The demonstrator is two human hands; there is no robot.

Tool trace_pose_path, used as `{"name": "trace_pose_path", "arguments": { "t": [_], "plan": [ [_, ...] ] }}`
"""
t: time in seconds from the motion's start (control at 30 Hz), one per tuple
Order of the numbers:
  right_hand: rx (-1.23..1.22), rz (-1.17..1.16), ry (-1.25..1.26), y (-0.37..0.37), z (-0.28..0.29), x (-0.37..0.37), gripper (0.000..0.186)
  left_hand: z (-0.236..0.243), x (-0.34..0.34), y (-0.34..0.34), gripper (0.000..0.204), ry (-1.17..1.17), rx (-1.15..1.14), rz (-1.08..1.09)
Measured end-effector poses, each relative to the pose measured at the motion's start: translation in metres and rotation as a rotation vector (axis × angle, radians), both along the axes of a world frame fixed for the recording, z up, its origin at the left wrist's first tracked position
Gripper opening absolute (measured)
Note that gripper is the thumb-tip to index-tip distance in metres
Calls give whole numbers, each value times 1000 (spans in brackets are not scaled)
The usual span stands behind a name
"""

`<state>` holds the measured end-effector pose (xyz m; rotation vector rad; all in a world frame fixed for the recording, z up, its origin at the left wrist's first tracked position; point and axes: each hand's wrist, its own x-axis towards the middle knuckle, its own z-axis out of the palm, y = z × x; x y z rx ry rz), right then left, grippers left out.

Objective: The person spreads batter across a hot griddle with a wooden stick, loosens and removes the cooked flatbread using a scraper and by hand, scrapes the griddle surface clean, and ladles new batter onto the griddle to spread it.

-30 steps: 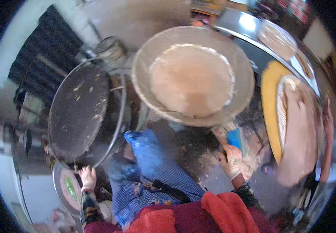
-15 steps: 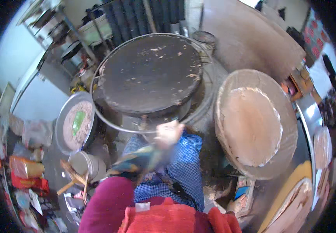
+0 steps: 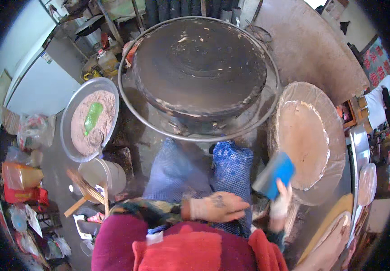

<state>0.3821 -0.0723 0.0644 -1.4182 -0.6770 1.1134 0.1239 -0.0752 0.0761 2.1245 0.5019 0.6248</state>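
My right hand (image 3: 279, 204) holds a blue flat scraper (image 3: 276, 174) upright beside the round tray (image 3: 334, 135) that carries a thin brownish pancake (image 3: 302, 141). My left hand (image 3: 216, 207) rests flat across my lap, fingers together, holding nothing, over the blue checked trousers (image 3: 231, 167). Straight ahead of my knees stands the large dark round griddle (image 3: 199, 63) inside a metal rim.
A metal basin (image 3: 71, 131) of brown filling with a green scoop (image 3: 92, 117) stands on the left. Below it is a small pot (image 3: 100, 174) with wooden sticks (image 3: 84, 189). Bags and clutter line the left edge. More pancakes lie on a surface (image 3: 334, 226) at the lower right.
The view has swung so the griddle is straight ahead. My left hand came down from over the griddle onto my lap. My right hand has come into view holding the blue scraper.
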Motion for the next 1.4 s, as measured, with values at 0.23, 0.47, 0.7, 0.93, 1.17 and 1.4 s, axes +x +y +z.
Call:
{"name": "trace_pose_path", "arguments": {
  "t": [0.23, 0.47, 0.7, 0.93, 1.17, 1.4],
  "plan": [
    [83, 133, -306, 273, -52, -46, 33, 28, -251, 89, 48, 246, 193, 808],
    [-68, 262, -265, 390, -14, -135, 32, 4, -474, 200, 62, 463, 286, 1285],
    [-67, 434, -383, 434, -8, -246, 36, -51, -449, 299, 33, 1277, 733, 637],
    [-106, 500, -561, 413, 8, -311, 43, -83, -287, 172, 19, 976, 438, 710],
    [-205, 488, -606, 342, 23, -350, 46, -22, -120, 81, 62, 26, 68, 681],
    [-244, 341, -498, 282, 3, -339, 44, -39, -253, 152, 60, -37, 428, 1343]
  ]
}}
